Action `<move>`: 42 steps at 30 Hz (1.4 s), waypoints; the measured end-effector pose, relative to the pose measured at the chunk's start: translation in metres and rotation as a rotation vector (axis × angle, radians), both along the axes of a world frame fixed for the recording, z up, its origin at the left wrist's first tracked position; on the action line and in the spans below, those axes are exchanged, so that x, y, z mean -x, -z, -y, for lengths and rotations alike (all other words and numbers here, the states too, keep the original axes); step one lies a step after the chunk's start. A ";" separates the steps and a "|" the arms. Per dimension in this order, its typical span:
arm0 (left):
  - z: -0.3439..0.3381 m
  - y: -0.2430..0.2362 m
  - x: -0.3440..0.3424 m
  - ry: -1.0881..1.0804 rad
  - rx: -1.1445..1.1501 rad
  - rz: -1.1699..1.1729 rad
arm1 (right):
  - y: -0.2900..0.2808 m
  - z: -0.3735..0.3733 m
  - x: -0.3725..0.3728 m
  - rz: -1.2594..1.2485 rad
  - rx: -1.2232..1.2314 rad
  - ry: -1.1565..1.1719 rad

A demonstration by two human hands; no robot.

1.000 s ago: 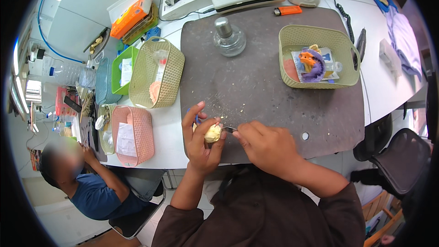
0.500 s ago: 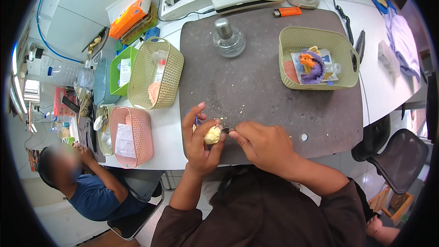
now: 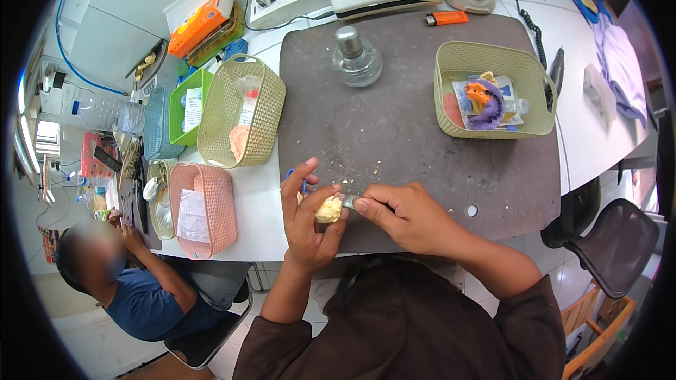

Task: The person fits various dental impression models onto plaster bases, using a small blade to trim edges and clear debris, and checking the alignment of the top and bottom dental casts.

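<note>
My left hand (image 3: 310, 222) is closed round a lumpy, pale yellow dental cast (image 3: 328, 210), with a few fingers raised and bent. A bit of something blue (image 3: 304, 186) shows behind those fingers; its kind is hidden. My right hand (image 3: 408, 217) grips a knife with a short, shiny metal blade (image 3: 349, 201), its handle covered by my fingers. The blade lies against the right side of the cast, with my right thumb close to it. Small pale crumbs (image 3: 352, 167) are scattered on the dark board (image 3: 415, 162) just beyond my hands.
A glass spirit burner (image 3: 358, 63) and an orange lighter (image 3: 447, 18) are at the far side. An olive basket (image 3: 451, 127) with a purple-and-orange dental impression (image 3: 486, 104) stands right. More baskets (image 3: 243, 116) line the left, where a co-worker (image 3: 151, 302) sits.
My right hand has turned a little, so more of the blade's flat face shows beside the cast. My left hand keeps nearly the same hold. The whole view has shifted slightly.
</note>
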State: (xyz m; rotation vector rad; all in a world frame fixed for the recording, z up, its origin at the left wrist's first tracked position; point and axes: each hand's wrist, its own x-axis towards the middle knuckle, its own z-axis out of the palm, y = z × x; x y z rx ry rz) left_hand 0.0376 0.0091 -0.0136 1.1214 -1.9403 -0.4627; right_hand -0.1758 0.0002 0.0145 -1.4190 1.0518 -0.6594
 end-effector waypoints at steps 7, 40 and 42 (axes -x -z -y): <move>0.013 -0.009 0.004 -0.078 0.047 0.018 | -0.010 0.000 0.000 -0.325 0.339 0.155; -0.022 0.008 0.022 0.174 -0.872 -1.368 | 0.003 -0.008 -0.012 -0.056 0.314 0.208; -0.004 0.004 0.022 0.182 -0.888 -1.476 | 0.002 -0.008 -0.016 -0.054 0.389 0.210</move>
